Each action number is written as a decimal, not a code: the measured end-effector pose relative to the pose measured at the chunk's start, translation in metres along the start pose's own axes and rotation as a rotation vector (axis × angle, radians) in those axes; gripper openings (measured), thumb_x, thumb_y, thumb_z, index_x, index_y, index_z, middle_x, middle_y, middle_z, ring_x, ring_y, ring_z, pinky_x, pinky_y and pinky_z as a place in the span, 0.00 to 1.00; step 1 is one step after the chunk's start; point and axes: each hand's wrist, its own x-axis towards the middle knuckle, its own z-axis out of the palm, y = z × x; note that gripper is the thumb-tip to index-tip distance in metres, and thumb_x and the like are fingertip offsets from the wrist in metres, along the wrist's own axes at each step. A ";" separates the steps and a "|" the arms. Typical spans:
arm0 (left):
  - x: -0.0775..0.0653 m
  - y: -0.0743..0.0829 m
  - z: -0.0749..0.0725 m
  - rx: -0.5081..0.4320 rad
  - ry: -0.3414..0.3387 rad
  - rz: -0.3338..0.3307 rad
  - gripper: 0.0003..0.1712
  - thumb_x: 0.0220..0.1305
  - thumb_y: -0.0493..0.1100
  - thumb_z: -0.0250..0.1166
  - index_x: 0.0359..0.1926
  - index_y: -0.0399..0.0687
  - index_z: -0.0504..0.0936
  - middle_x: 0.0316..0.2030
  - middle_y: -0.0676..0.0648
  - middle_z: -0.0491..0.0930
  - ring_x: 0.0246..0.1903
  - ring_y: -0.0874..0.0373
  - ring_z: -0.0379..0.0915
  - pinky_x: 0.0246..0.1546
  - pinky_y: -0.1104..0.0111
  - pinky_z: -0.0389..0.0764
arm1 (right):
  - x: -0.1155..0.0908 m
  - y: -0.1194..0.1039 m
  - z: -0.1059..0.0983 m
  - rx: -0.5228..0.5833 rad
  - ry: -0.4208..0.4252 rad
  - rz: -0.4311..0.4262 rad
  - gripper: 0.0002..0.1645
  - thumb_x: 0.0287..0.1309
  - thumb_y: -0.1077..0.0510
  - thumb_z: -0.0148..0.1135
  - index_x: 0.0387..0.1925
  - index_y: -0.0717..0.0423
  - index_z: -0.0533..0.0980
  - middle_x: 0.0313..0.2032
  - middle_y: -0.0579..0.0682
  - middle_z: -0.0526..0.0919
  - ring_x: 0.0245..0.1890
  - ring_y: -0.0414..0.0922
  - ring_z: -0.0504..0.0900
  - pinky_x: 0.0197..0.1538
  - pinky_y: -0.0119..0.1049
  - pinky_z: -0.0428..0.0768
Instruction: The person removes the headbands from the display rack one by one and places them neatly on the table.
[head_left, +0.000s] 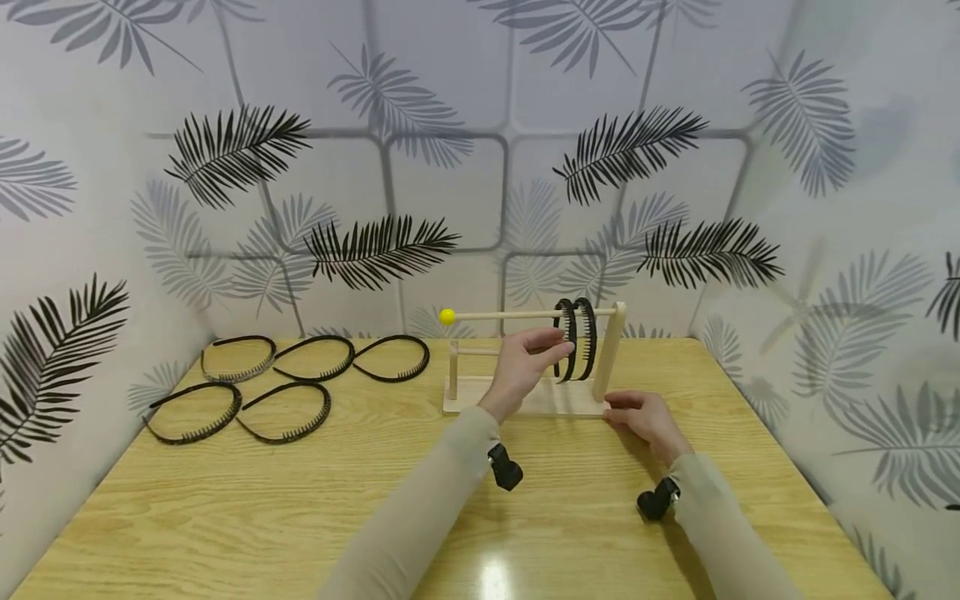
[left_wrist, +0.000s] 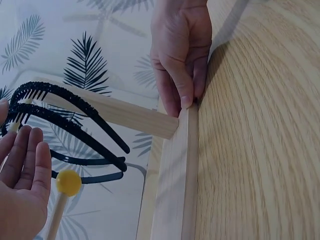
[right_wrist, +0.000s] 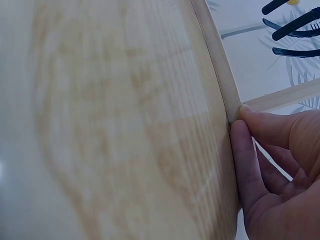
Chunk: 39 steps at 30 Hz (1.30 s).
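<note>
On the left of the desk I can see five dark toothed headbands lying flat, three in the back row and two in the front row. They look to me like thin plastic: light, stiff enough to keep their loop, but springy at the narrow ends. I'd lift one by the smooth outside of the curve, since the inward teeth would probably catch on fingertips or on a neighbour.

Moving right, there's a pale wooden rack. A yellow ball caps the free end of its upper rod, and a shorter lower rod runs beneath. The left hand is up by the upper rod, fingers loosely extended at the nearer hanging headband; from here I can't tell how firmly they meet it. Just beyond hangs the second hanging headband, close to the tall post. Both should slide readily on bare wood, though their teeth might drag.

Furthest right, the right hand pinches the end of the wooden base between thumb and fingers. That's a sensible hold: the rack seems light enough to shift when the rod is pushed.
</note>
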 end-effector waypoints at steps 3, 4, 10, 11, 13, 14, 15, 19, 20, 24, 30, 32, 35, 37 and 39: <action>0.002 0.000 0.005 -0.006 0.015 -0.019 0.23 0.61 0.46 0.71 0.56 0.45 0.83 0.49 0.48 0.84 0.49 0.59 0.79 0.53 0.64 0.79 | 0.000 0.001 0.000 -0.002 0.001 -0.003 0.26 0.62 0.60 0.65 0.60 0.63 0.75 0.59 0.62 0.78 0.51 0.45 0.78 0.46 0.28 0.79; 0.003 0.001 0.007 -0.006 0.021 -0.024 0.22 0.61 0.46 0.71 0.56 0.46 0.83 0.49 0.48 0.84 0.49 0.59 0.79 0.53 0.64 0.79 | 0.000 0.001 0.000 -0.002 0.001 -0.003 0.26 0.62 0.59 0.66 0.60 0.63 0.75 0.59 0.62 0.78 0.52 0.45 0.78 0.46 0.28 0.79; 0.006 0.003 0.014 -0.005 0.062 -0.043 0.20 0.60 0.45 0.72 0.53 0.45 0.84 0.46 0.46 0.86 0.46 0.59 0.81 0.49 0.65 0.81 | 0.000 0.001 0.002 0.017 0.002 0.000 0.26 0.62 0.59 0.66 0.61 0.63 0.75 0.59 0.63 0.78 0.51 0.45 0.79 0.47 0.30 0.81; 0.006 0.004 0.015 -0.006 0.068 -0.046 0.20 0.60 0.44 0.72 0.52 0.45 0.85 0.45 0.45 0.86 0.45 0.60 0.81 0.48 0.65 0.81 | 0.000 0.002 0.002 0.017 0.002 -0.001 0.26 0.62 0.59 0.65 0.61 0.63 0.75 0.59 0.63 0.77 0.50 0.44 0.79 0.47 0.30 0.81; 0.007 0.004 0.016 -0.007 0.076 -0.050 0.18 0.60 0.42 0.72 0.51 0.44 0.85 0.44 0.45 0.86 0.44 0.59 0.81 0.47 0.66 0.81 | 0.000 0.002 0.002 0.024 0.002 -0.003 0.26 0.62 0.60 0.65 0.61 0.63 0.75 0.59 0.63 0.77 0.48 0.42 0.79 0.46 0.30 0.81; 0.007 0.004 0.016 -0.005 0.076 -0.049 0.18 0.60 0.41 0.71 0.51 0.43 0.85 0.44 0.44 0.86 0.43 0.59 0.81 0.46 0.66 0.81 | 0.001 0.002 0.002 0.028 0.001 -0.004 0.26 0.62 0.60 0.65 0.61 0.64 0.75 0.59 0.63 0.77 0.48 0.41 0.80 0.46 0.30 0.81; 0.007 0.004 0.016 -0.005 0.077 -0.049 0.18 0.60 0.41 0.71 0.51 0.42 0.84 0.44 0.44 0.86 0.43 0.59 0.81 0.46 0.66 0.82 | 0.001 0.002 0.002 0.034 -0.001 -0.005 0.26 0.62 0.61 0.65 0.61 0.64 0.75 0.59 0.63 0.77 0.47 0.41 0.80 0.46 0.30 0.81; 0.007 0.003 0.014 0.007 0.075 -0.057 0.19 0.60 0.41 0.71 0.52 0.42 0.84 0.44 0.45 0.85 0.43 0.60 0.80 0.47 0.67 0.82 | 0.000 0.002 0.001 0.042 -0.005 -0.007 0.26 0.62 0.61 0.65 0.61 0.64 0.75 0.59 0.64 0.77 0.46 0.39 0.80 0.46 0.29 0.82; 0.006 0.003 0.013 0.004 0.072 -0.062 0.19 0.60 0.42 0.71 0.52 0.42 0.84 0.44 0.45 0.85 0.42 0.60 0.80 0.47 0.67 0.82 | 0.000 0.002 0.001 0.044 -0.006 -0.005 0.26 0.62 0.61 0.65 0.61 0.64 0.75 0.59 0.63 0.77 0.46 0.39 0.80 0.46 0.29 0.82; 0.007 0.002 0.010 -0.033 0.068 -0.088 0.16 0.59 0.43 0.72 0.48 0.46 0.86 0.41 0.48 0.85 0.38 0.63 0.79 0.43 0.69 0.82 | 0.000 0.002 0.001 0.034 -0.002 0.000 0.26 0.62 0.60 0.65 0.61 0.64 0.75 0.59 0.63 0.77 0.48 0.41 0.79 0.47 0.29 0.81; 0.006 0.000 0.004 -0.077 0.069 -0.127 0.16 0.59 0.41 0.72 0.49 0.46 0.86 0.41 0.49 0.85 0.35 0.64 0.80 0.42 0.67 0.83 | 0.001 0.003 0.001 0.022 -0.002 0.007 0.26 0.62 0.60 0.66 0.61 0.63 0.75 0.60 0.63 0.77 0.50 0.44 0.79 0.47 0.31 0.82; 0.006 0.000 0.002 -0.080 0.074 -0.137 0.18 0.59 0.41 0.72 0.51 0.46 0.85 0.42 0.49 0.85 0.36 0.64 0.80 0.43 0.66 0.84 | 0.001 0.003 0.002 0.031 -0.001 0.006 0.26 0.62 0.60 0.65 0.61 0.63 0.75 0.59 0.63 0.77 0.48 0.42 0.80 0.47 0.30 0.82; 0.006 0.002 -0.003 -0.109 0.084 -0.151 0.19 0.58 0.41 0.73 0.52 0.48 0.85 0.41 0.50 0.84 0.35 0.64 0.80 0.43 0.65 0.84 | 0.002 0.003 0.001 0.046 -0.001 0.001 0.26 0.62 0.61 0.65 0.61 0.64 0.74 0.59 0.64 0.77 0.43 0.37 0.80 0.45 0.29 0.82; 0.007 0.003 -0.005 -0.137 0.083 -0.158 0.20 0.59 0.40 0.72 0.53 0.49 0.84 0.41 0.49 0.84 0.35 0.64 0.81 0.43 0.64 0.84 | 0.002 0.003 0.001 0.056 -0.003 -0.004 0.26 0.62 0.62 0.64 0.61 0.65 0.74 0.59 0.64 0.77 0.41 0.36 0.80 0.45 0.29 0.82; 0.006 0.004 -0.008 -0.158 0.078 -0.164 0.21 0.60 0.39 0.71 0.55 0.49 0.83 0.41 0.49 0.82 0.36 0.63 0.82 0.41 0.65 0.84 | 0.001 0.003 0.000 0.055 -0.007 -0.007 0.26 0.62 0.62 0.64 0.61 0.65 0.74 0.59 0.65 0.76 0.42 0.36 0.80 0.45 0.29 0.82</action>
